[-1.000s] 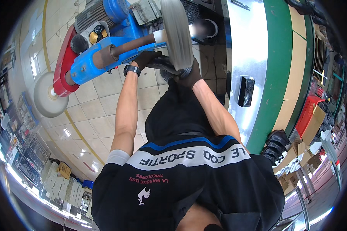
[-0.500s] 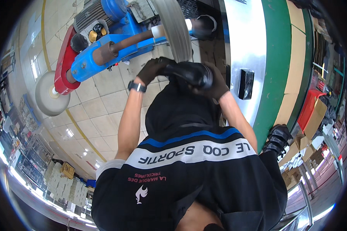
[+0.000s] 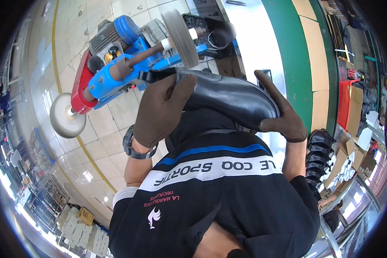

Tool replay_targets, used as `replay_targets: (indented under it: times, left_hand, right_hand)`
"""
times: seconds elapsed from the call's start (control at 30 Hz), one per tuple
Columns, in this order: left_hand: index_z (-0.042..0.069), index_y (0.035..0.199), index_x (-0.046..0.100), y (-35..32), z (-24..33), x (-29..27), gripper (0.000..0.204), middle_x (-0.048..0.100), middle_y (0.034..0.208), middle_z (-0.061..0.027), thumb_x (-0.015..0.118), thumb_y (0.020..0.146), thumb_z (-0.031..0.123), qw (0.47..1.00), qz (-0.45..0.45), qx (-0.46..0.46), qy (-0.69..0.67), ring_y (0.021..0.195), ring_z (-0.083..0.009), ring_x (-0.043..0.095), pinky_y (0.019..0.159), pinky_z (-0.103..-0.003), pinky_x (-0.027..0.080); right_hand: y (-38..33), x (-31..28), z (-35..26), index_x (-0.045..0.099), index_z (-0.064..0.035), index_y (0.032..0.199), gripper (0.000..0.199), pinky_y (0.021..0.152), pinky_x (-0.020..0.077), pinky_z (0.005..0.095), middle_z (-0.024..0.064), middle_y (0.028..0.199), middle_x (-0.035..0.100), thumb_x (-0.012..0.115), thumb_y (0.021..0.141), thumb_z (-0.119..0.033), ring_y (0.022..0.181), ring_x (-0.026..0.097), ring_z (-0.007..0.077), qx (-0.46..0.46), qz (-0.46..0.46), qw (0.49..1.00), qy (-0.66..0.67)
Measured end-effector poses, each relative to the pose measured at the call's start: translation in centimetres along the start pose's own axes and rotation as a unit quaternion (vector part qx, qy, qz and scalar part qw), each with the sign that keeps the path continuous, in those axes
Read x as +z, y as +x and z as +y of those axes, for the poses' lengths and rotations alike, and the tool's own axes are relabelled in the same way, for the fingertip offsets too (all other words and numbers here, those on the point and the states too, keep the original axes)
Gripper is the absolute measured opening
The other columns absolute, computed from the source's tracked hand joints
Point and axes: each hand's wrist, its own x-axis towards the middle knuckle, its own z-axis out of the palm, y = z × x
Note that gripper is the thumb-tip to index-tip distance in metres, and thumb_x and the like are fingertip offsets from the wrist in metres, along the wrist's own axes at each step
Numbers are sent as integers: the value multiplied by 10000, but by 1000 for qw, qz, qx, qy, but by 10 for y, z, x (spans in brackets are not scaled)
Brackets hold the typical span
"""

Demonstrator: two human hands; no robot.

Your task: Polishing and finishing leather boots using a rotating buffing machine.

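A glossy black leather shoe is held up in front of my body, its toe toward the right and its heel end toward the left. My left hand, in a brown glove, grips the heel end, with the thumb lying along the upper. At the toe, my gloved right hand holds the front, thumb on the near edge and fingers round the far side. Just beyond the shoe, apart from it, stands a grey buffing wheel on a machine shaft. The shoe's sole is hidden.
Blue and red machine parts stand ahead on the left, with a white round wheel at the end. On the right runs a metal-topped bench beside a green strip. Several black shoes sit in a row at right.
Both hands have lifted the shoe away from the buffing wheel, closer to me. It now lies lengthwise with its side toward me, and my right hand has moved out to the toe.
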Motion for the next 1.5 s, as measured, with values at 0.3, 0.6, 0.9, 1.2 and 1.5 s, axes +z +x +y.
replay_targets:
  times: [0.3,0.6,0.9,1.2,1.5]
  left_hand:
    - [-21,1089,553,-1,37,8,253,626,875,-133,526,855,73,927,224,286,-91,771,-107,589,670,-239,482]
    - [-28,1120,524,51,45,-6,273,593,1035,-153,417,893,80,916,289,192,-203,910,-198,589,745,-319,509]
    - [-16,1271,388,112,82,44,560,471,1209,-158,531,736,66,956,72,261,-112,1130,-223,439,972,-328,319]
    - [-11,1280,368,171,116,98,517,484,1210,-147,540,799,78,979,15,182,-96,1064,-216,502,863,-299,419]
    - [13,1283,363,202,66,121,441,515,1151,-132,486,877,131,988,-132,76,-22,993,-198,532,830,-296,437]
  right_hand:
    - [-6,11,16,350,83,1252,694,590,562,387,262,1127,503,519,649,-216,887,607,296,89,-34,859,503]
    - [11,-17,33,345,78,1246,672,406,532,353,281,966,579,437,690,-290,632,619,374,14,-63,733,677]
    - [24,-51,92,386,-24,1261,673,340,468,274,271,984,565,428,738,-445,667,610,372,88,-67,678,727]
    - [28,-80,150,345,-6,1276,648,816,474,409,191,1163,511,581,733,-271,989,557,279,-104,13,746,658]
    - [-70,-203,389,434,-19,1182,386,842,459,354,126,1109,523,542,846,-175,989,540,225,-132,691,652,284]
